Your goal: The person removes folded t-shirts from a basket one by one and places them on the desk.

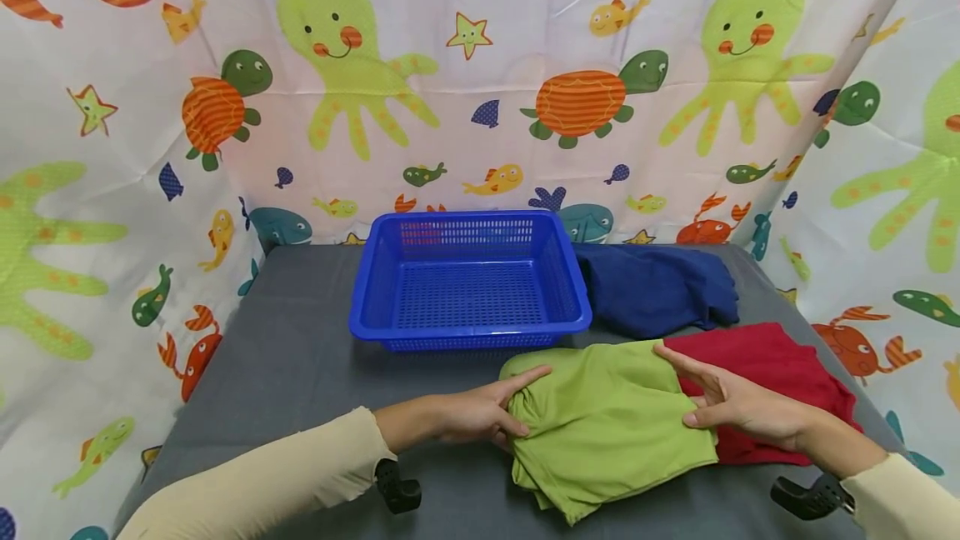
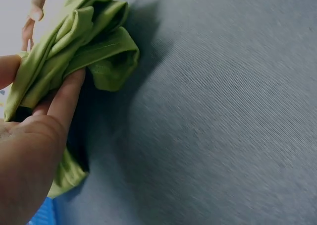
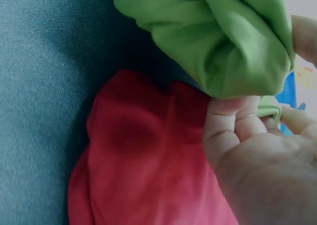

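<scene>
A folded lime-green garment (image 1: 607, 423) is held between both hands in front of the basket, lifted off the table at least in part. My left hand (image 1: 476, 415) grips its left edge, thumb on one face and fingers tucked beneath, as the left wrist view shows with the bunched green cloth (image 2: 64, 51). My right hand (image 1: 750, 402) grips the right edge, fingers under the green cloth (image 3: 223, 41) in the right wrist view. Below that hand lies a folded red cloth (image 1: 780, 382), partly covered by the green one.
A blue plastic basket (image 1: 468, 294) with perforated sides stands behind the garment, with nothing inside. A folded navy cloth (image 1: 656, 290) lies right of it. The grey table (image 1: 292, 340) is enclosed by a patterned curtain (image 1: 450, 182) at the back and sides.
</scene>
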`<state>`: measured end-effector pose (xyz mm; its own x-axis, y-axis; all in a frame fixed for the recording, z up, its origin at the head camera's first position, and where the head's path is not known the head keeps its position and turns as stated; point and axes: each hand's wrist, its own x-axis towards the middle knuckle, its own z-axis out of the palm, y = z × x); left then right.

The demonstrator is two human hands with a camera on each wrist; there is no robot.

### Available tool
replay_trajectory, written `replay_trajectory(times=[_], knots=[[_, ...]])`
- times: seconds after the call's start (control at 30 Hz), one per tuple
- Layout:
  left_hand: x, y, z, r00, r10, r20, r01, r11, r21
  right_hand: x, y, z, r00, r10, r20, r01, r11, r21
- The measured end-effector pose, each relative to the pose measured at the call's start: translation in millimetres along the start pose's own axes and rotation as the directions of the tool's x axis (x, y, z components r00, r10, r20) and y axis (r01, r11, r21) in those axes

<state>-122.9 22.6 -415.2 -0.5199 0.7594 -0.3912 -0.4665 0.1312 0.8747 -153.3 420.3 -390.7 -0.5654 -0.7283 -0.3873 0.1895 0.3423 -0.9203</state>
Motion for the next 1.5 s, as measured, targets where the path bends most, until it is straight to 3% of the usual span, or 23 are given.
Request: replay_trajectory(times=[0.13, 0.37, 0.5, 0.8, 1.17, 1.33, 1.5], knots=[[0.7, -10.4, -5.3, 1.000, 0.010, 0.000, -0.010, 1.000, 0.007, 2.9, 8, 0, 1.000, -0.004, 0.004, 0.004, 1.000, -0.003], [2.5, -22.0, -14.8, 0.998, 0.028, 0.055, -0.030, 0.999, 0.041, 4.5, 20, -2, 1.000, -0.003, 0.031, 0.004, 1.000, -0.023], [3.3, -24.7, -18.1, 0.998, 0.022, 0.061, -0.026, 0.998, 0.061, 4.7, 21, -5, 1.000, 0.018, 0.001, -0.018, 0.999, -0.033], [3.5, -25.1, -16.8, 0.999, -0.003, 0.034, 0.000, 0.996, 0.090, 2.8, 20, -8, 0.991, 0.116, -0.061, -0.120, 0.989, -0.083], [-4.7, -20.2, -17.5, 0.999, -0.031, 0.019, 0.028, 0.994, 0.109, 0.0, 11, -9, 0.990, 0.131, -0.047, -0.135, 0.988, -0.076], [-11.6, -15.7, -19.8, 0.999, -0.034, 0.021, 0.031, 0.992, 0.123, -4.9, 6, -12, 0.987, 0.142, -0.074, -0.150, 0.983, -0.110], [-21.1, -14.2, -24.5, 0.999, -0.025, 0.027, 0.022, 0.994, 0.112, -9.5, 1, -19, 0.989, 0.092, -0.119, -0.112, 0.978, -0.179]])
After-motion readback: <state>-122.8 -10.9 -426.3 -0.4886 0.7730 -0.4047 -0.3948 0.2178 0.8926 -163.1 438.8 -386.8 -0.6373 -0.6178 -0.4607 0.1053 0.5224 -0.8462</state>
